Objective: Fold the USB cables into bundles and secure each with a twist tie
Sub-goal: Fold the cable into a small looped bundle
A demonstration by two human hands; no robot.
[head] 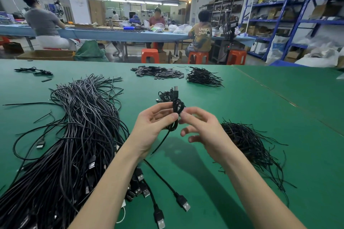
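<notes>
Both hands are working above the middle of the green worktop, raised off its surface. The left hand is gripping a folded black USB cable bundle, thumb and fingers curled round its middle; the bundle is standing roughly upright, loops showing above and below the grip, one tail hanging down toward the near edge. The right hand is pinching at the bundle's waist with thumb and forefinger, just beside the left thumb; what it is pinching looks like a twist tie, but it is too small to tell for certain. Its remaining fingers are loosely curled and apart. A large heap of loose USB cables is lying along the left side of the worktop, plugs pointing to the near edge. A pile of thin black twist ties is lying to the right of the hands. Just behind the hands, finished bundles are resting on the worktop. Toward the far edge are sitting a heap of small dark flat pieces and a second wire pile.
</notes>
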